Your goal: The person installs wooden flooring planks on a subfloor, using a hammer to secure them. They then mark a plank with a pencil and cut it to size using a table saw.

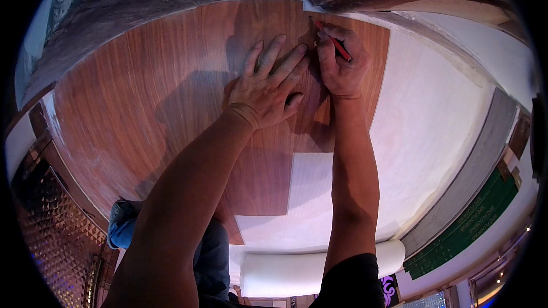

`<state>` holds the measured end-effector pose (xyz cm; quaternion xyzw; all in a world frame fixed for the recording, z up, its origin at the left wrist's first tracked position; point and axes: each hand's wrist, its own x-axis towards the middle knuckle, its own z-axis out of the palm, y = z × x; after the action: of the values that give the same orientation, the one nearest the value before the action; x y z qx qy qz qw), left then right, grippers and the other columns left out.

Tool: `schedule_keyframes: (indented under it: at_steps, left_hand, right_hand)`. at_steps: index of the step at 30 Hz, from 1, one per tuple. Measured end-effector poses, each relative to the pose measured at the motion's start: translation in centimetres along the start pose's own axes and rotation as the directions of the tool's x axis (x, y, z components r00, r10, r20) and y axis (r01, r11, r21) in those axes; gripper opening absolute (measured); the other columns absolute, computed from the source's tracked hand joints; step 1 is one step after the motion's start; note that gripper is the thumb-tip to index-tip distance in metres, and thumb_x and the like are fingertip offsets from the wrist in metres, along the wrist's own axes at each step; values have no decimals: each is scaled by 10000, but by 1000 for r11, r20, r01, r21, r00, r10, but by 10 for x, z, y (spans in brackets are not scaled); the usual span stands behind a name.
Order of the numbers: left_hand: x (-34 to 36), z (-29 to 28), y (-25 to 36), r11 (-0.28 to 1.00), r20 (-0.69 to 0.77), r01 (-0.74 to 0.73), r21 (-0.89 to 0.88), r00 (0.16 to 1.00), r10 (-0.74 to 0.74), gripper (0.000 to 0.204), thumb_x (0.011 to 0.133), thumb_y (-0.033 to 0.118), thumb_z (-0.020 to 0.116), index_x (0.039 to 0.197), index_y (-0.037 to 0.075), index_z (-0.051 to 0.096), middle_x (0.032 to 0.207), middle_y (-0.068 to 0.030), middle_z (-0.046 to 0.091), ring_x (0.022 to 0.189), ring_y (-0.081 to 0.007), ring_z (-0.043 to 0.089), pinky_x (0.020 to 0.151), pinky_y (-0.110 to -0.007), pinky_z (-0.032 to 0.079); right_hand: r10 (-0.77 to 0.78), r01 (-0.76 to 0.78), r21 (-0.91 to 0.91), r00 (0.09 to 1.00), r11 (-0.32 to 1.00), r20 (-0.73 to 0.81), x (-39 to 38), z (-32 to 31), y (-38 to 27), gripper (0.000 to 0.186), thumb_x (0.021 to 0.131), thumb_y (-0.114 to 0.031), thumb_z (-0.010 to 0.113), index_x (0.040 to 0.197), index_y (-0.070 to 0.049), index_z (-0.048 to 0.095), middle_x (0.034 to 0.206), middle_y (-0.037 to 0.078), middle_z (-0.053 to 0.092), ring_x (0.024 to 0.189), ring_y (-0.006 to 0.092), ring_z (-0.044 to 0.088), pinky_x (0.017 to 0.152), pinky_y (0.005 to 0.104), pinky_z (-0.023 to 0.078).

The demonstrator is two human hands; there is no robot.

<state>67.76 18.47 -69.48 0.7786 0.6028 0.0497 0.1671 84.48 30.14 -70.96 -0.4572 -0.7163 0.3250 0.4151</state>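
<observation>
Red pencil (343,51) is in the right hand (345,65), pinched in curled fingers; axis runs diagonal, tip up-left toward the floor's far edge, butt down-right into the hand. Tip sits just short of that edge, near the step where the wood-look boards meet a pale corner; whether it touches the surface, can't tell. Key relation: tip to far end of the rightmost board (374,63), whose long axis runs near-to-far, roughly along the right forearm, so the pencil lies aslant to it. Right hand is the nearer one to that end. Left hand (262,82) holds nothing visible, palm down, fingers fanned on the boards left of the right hand, index tip close by, both apart. White underlay (434,108) covers the floor's right side; white roll (274,274) lies at its near edge.
</observation>
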Motion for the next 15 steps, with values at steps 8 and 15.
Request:
schedule_keyframes:
  at_steps: [8,15]
  left_hand:
    - [0,0,0,1000,9,3,-11,1000,-3,769,940,560,629,1597,184,492,1720,-22,324,1623,-329,180,1308,-603,114]
    - [1,-1,1,1000,23,5,-4,1000,-5,764,950,556,626,1604,189,480,1729,-23,303,1628,-330,163,1314,-602,110]
  right_hand:
    - [-58,58,-84,998,995,7,1,-1,-2,99,941,-52,752,1029,-9,735,956,146,776,838,218,743,772,315,572]
    - [-11,10,-19,999,1000,-33,0,1,1,118,886,-97,733,995,-54,751,912,168,745,812,353,729,755,411,585]
